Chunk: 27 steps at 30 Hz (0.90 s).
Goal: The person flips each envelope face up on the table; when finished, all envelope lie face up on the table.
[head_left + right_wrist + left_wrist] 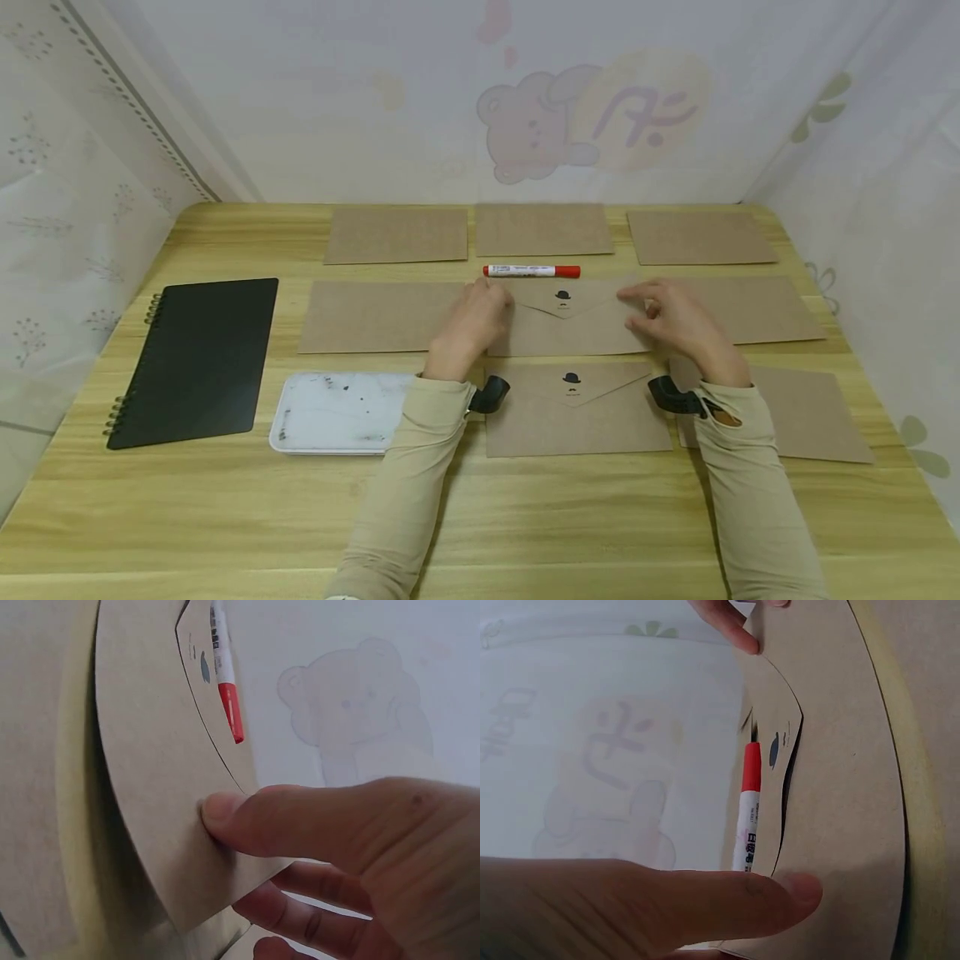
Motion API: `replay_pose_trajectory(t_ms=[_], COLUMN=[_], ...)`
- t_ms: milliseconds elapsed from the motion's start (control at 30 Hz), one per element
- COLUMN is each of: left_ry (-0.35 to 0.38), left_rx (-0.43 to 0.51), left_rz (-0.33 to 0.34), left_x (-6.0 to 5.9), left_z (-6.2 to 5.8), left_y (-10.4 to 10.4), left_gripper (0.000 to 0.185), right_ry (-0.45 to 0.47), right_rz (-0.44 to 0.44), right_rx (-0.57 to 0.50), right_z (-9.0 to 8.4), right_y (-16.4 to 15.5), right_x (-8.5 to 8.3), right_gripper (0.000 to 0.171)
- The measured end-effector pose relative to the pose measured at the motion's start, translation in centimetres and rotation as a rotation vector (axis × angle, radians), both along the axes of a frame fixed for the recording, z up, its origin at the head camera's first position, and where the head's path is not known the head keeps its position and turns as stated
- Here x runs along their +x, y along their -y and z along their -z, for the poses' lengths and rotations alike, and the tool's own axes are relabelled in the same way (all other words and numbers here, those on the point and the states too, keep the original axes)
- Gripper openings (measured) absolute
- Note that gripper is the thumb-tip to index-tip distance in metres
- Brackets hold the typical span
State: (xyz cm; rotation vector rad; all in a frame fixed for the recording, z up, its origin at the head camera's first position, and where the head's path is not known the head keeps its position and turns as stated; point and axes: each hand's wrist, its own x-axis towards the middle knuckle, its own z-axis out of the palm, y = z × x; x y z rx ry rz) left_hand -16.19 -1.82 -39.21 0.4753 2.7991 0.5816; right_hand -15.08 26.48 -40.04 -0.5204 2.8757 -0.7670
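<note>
A kraft envelope (570,323) with a small hat-and-moustache print on its flap sits mid-table between both hands. My left hand (480,315) pinches its left end, and the thumb (769,896) lies across the envelope (840,787). My right hand (662,317) pinches the right end: the thumb (247,817) presses on top of the envelope (150,787) with fingers curled beneath. A red-capped white marker (531,271) lies just beyond the envelope; the marker (748,810) shows in the left wrist view and the marker (225,682) in the right wrist view.
A second printed envelope (576,410) lies nearer me. Several plain kraft envelopes lie in rows around it, such as one at the back left (396,235). A black spiral notebook (197,360) and a white tray (337,412) sit on the left of the wooden table (225,517).
</note>
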Motion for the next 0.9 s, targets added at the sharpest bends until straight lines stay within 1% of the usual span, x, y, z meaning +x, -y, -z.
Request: replay_pose_trajectory(t_ms=[100,233,333,467,667,900], left_ry=[-0.003,0.009,0.025,0.028,0.015,-0.008], left_rx=[-0.027,-0.065,-0.078,-0.099,-0.131,-0.136], left_rz=[0.003,0.006,0.006,-0.004,-0.010,-0.019], left_x=[0.0,0.1,0.1,0.3,0.4,0.4], left_z=[0.2,0.4,0.4,0.4,0.3,0.4], left_y=[-0.1,-0.1,-0.2,-0.2,-0.2,-0.2], left_gripper=[0.020,0.011,0.011,0.012,0.015,0.016], right_ry=[-0.020,-0.018,0.014,0.024,0.004,-0.022], right_rz=[-0.002,0.009,0.032,0.060,0.080,0.068], right_rx=[0.014,0.025,0.031,0.047,0.070,0.107], right_z=[0.3,0.5,0.5,0.7,1.1,1.3], right_y=[0.0,0.1,0.2,0.4,0.5,0.6], right_x=[-0.1,-0.3,-0.2,-0.2,-0.3,-0.5], right_gripper=[0.037,0.036,0.035,0.033,0.032,0.032])
